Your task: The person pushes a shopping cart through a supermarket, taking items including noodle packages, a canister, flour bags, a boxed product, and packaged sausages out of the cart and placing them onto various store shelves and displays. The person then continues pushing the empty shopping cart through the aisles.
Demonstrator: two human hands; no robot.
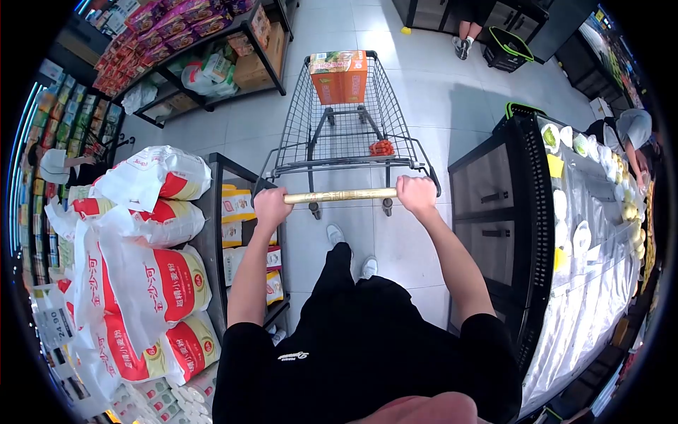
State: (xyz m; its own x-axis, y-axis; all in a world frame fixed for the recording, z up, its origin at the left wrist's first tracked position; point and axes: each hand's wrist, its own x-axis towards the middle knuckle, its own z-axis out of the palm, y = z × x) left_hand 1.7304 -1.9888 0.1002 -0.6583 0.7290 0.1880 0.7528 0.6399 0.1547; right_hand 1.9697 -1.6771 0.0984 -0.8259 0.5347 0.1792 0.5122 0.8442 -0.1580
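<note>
A metal-wire shopping cart [289, 134] stands straight in front of me in the aisle. Its gold-coloured handle bar [341, 196] runs across between my hands. My left hand [272, 206] wraps round the left end of the bar, and my right hand [417, 194] wraps round the right end. At the far end of the basket lies an orange box [339, 85] with a printed top. A small orange-red item [381, 148], its kind too small to make out, lies near the cart's closer right side.
White and red flour bags [176, 283] are piled on my left. A black produce stand [487, 212] flanks me on the right. Ahead left is a shelf [247, 42] of packaged goods; a black basket [507, 51] and a person's legs [467, 32] are ahead right.
</note>
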